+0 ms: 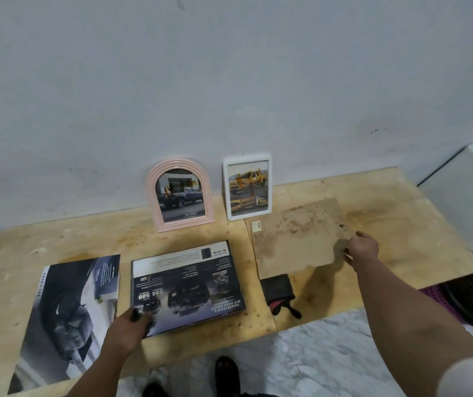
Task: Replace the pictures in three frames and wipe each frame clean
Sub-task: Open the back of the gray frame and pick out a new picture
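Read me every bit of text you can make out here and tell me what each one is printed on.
"POWERTRAIN & OFF-ROAD ABILITY", upside down: black frame's picture, under the left hand.
"204" and "500": same picture; its small print is unreadable.
"DOUBLE CAB", sideways: left brochure; its white text block is too small.
"TOYOTA", barely legible: pink arched frame.
White frame: captions blurred.
Backing board, held by the right hand: sticker unreadable.

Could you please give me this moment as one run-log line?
left hand: pressing black frame corner | right hand: gripping brown backing board edge | pink arched frame, white frame: leaning on wall
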The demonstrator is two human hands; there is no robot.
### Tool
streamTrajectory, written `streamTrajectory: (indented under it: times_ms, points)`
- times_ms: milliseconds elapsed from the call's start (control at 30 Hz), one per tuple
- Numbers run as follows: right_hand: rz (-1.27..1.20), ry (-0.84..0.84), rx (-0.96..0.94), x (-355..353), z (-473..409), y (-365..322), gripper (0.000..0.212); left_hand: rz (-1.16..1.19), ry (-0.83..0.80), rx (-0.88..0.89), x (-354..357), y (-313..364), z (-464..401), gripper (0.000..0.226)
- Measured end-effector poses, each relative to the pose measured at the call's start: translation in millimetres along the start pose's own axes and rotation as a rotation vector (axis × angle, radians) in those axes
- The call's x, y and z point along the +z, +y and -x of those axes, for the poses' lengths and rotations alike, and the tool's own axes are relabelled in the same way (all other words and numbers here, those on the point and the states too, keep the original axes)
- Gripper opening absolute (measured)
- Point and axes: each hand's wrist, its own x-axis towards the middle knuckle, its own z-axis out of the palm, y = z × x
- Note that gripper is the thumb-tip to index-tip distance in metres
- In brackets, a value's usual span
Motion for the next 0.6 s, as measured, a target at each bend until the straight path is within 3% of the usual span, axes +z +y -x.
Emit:
streamTrajectory:
  times_ms: [100,233,400,500,600]
  points:
    - [0.082,0.081,-0.005,-2.9,10.5,-5.4,0.051,-0.003,0.021,0.011,-0.2,6.8,5.4,0.014]
    - [0.276,0.073,-0.128,21.5,41.4,6.0,0.051,-0.003,0.046,0.029,-1.1,7.4,8.9,0.013]
    - [0.493,-0.172,-0.491,92.0,107.2,38.8,0.045,0.002,0.084,0.082,-4.8,11.6,14.5,0.009]
    - [0.682,-0.404,-0.601,135.5,140.5,54.4,0.040,0.011,0.087,0.078,-6.6,8.6,10.3,0.008]
    - [0.868,-0.632,-0.692,168.4,165.5,62.6,0.050,-0.014,0.091,0.051,-5.9,0.0,1.5,0.017]
